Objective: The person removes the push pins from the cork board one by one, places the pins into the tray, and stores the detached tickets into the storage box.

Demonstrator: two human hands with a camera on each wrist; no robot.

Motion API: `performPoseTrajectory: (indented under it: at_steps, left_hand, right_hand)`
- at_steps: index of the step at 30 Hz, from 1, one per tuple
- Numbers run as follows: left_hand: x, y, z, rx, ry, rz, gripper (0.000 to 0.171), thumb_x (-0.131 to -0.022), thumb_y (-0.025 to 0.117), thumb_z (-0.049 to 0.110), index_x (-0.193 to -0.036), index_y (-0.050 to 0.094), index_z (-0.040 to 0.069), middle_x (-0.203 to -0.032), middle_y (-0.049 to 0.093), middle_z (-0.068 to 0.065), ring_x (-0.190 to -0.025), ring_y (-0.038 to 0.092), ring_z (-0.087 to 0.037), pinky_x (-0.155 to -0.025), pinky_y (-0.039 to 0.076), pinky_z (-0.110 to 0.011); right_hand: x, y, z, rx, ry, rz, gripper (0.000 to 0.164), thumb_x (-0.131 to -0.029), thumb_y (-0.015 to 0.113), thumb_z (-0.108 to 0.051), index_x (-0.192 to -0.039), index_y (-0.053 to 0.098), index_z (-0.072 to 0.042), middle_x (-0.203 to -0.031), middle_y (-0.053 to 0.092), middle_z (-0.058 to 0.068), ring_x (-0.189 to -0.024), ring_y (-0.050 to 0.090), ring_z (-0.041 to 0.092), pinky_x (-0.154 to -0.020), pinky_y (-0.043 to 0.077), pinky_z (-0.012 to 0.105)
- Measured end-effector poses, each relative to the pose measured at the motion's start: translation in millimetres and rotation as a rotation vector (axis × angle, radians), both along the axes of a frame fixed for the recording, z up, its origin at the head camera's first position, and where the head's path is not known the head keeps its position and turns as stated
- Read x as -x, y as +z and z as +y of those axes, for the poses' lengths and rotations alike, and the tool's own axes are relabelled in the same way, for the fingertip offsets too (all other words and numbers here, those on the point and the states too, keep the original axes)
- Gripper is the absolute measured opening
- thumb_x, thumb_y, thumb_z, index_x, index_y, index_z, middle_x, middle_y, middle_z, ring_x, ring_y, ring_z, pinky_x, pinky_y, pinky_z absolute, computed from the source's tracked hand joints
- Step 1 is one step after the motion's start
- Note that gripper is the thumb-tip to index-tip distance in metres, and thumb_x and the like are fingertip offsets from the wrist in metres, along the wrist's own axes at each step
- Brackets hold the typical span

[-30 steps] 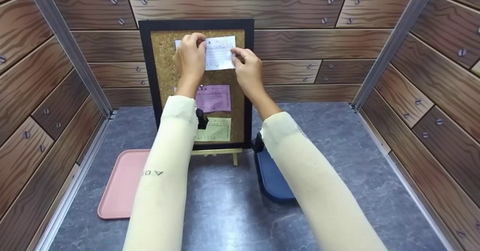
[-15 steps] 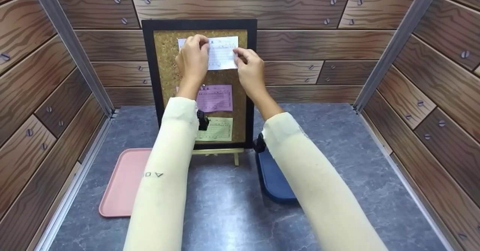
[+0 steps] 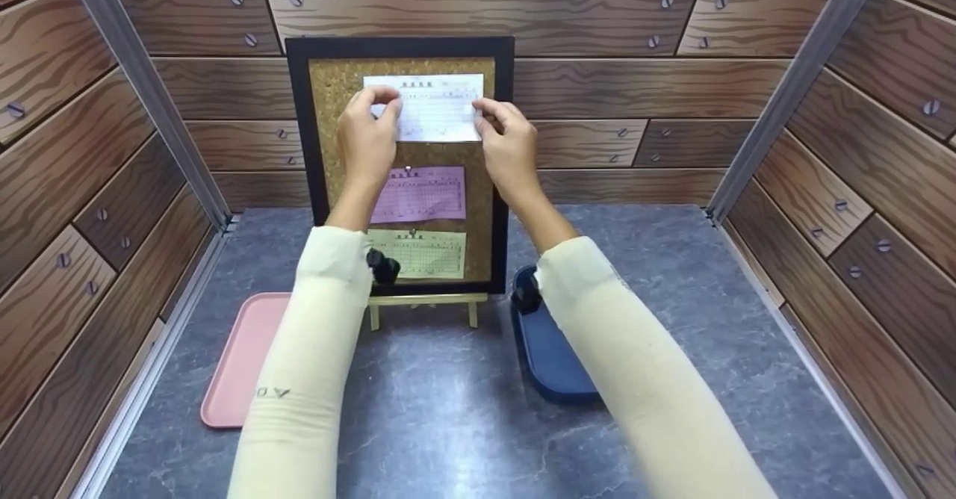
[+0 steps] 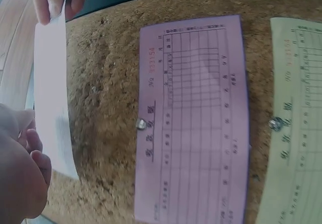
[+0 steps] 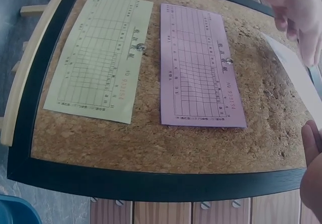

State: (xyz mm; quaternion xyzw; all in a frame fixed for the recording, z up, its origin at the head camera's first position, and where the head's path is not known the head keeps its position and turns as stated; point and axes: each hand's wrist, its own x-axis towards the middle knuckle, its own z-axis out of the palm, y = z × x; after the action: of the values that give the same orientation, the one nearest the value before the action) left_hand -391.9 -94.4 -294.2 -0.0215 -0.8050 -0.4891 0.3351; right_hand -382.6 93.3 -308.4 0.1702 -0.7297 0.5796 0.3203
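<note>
A white receipt slip [image 3: 441, 110] is at the top of the framed corkboard [image 3: 321, 110], standing off the cork in the left wrist view. My right hand [image 3: 511, 144] pinches its right edge between thumb and fingers. My left hand [image 3: 366, 133] is in front of the slip's left part, fingers curled and thumb near the index finger; whether something small is between them I cannot tell. Below are a pink receipt slip [image 3: 426, 194] and a green receipt slip [image 3: 433, 254], each with a clear push pin [image 4: 141, 125] at its top edge. No pin shows on the white slip.
The corkboard leans on a small wooden easel [image 3: 426, 299]. A pink tray [image 3: 243, 357] lies at left, partly behind the left sleeve. A dark blue tray [image 3: 549, 349] lies at right, partly covered by the right sleeve. Wood-patterned walls [image 3: 582, 21] enclose the grey tabletop [image 3: 441, 424].
My left hand has drawn back to the left and slightly down from the white slip's top middle, uncovering its printed heading. The slip has shifted slightly right; my right hand keeps its edge.
</note>
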Motion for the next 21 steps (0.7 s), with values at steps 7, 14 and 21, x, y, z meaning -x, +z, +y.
performPoseTrajectory:
  at_steps: [7,14,21]
  left_hand:
    - [-26.6,-14.9,-18.1,-0.007,0.021,-0.025,0.017,-0.095,0.069,0.028,-0.108,0.073,0.018,-0.113,0.072,0.006,-0.097,0.064,-0.01,-0.089,0.046,-0.035]
    - [-53.7,-34.0,-38.9,-0.032,0.02,0.029,0.016,-0.094,0.071,0.025,-0.106,0.074,0.015,-0.106,0.073,0.002,-0.074,0.058,-0.012,-0.071,0.041,-0.027]
    - [-77.1,-60.1,-63.0,-0.056,0.042,0.055,0.015,-0.092,0.073,0.021,-0.103,0.074,0.011,-0.095,0.07,-0.003,-0.073,0.053,-0.014,-0.068,0.038,-0.025]
  right_hand:
    - [-20.4,-8.9,16.7,0.061,0.025,0.03,0.022,-0.093,0.065,0.004,-0.113,0.072,0.006,-0.105,0.069,0.017,-0.094,0.063,0.014,-0.085,0.052,0.023]
    - [-42.1,-18.9,42.8,0.117,0.022,0.044,0.022,-0.092,0.066,0.004,-0.113,0.072,0.006,-0.103,0.068,0.014,-0.092,0.064,0.012,-0.085,0.054,0.026]
    - [-66.8,-30.7,65.8,0.134,0.031,0.038,0.022,-0.093,0.066,0.002,-0.114,0.071,0.006,-0.104,0.066,0.014,-0.092,0.065,0.015,-0.081,0.055,0.022]
